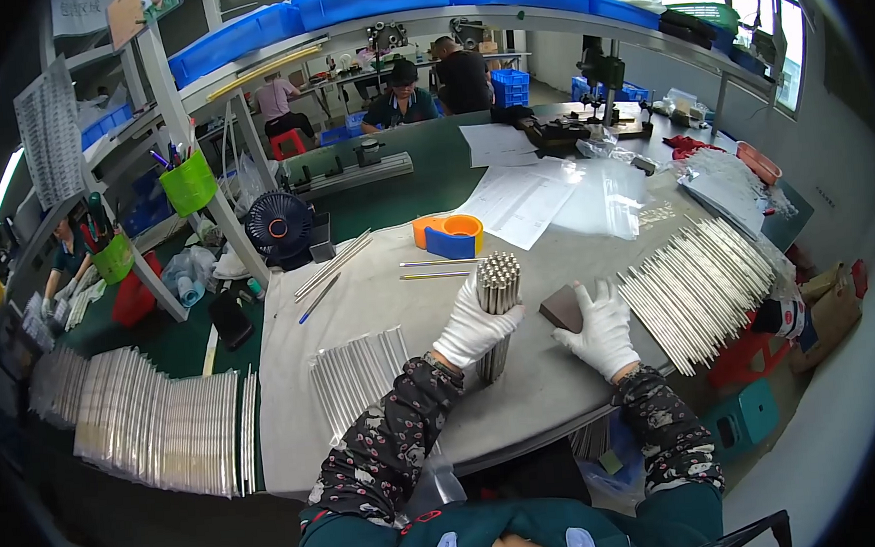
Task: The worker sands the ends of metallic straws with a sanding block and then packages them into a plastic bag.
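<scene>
My left hand [474, 325], in a white glove, is wrapped round an upright bundle of thin metal rods [498, 279]. The rods' round ends face up, and their lower part shows beneath my hand near the table's front. To the right, my white-gloved right hand [602, 334] has its thumb and fingers at the right side of a dark brown block [561, 309]. Part of that block is hidden by the hand. Farther right lies a wide row of loose metal rods [699, 288]. Left of the bundle, more rods [358, 374] lie in a clear plastic sleeve.
An orange and blue tape dispenser [450, 235] stands beyond the bundle, with a few rods and a blue pen [319, 299] to its left. Packed rods [156, 421] line the far left. A small fan [279, 228], papers [518, 203] and seated people are farther back.
</scene>
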Demonstrator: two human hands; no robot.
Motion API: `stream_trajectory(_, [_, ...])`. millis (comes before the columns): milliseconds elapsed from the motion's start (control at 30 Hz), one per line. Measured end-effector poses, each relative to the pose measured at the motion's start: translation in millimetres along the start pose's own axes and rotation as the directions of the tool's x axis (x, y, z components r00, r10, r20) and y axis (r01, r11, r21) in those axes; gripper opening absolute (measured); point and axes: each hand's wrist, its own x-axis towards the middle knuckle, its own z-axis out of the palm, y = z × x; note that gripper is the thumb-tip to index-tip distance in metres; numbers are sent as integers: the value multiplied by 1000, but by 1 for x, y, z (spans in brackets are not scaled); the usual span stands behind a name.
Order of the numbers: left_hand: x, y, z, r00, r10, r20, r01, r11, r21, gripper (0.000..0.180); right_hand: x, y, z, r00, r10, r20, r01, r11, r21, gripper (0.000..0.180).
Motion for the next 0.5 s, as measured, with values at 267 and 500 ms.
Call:
stream_trajectory(267, [5,5,5,999,-28,38,27,999,23,37,53,9,-25,969,161,-188,-48,869,492,48])
stream_trajectory(500, [14,4,4,997,-58,-58,56,998,-29,39,118,-41,-85,987,-131,-90,149,960,238,38])
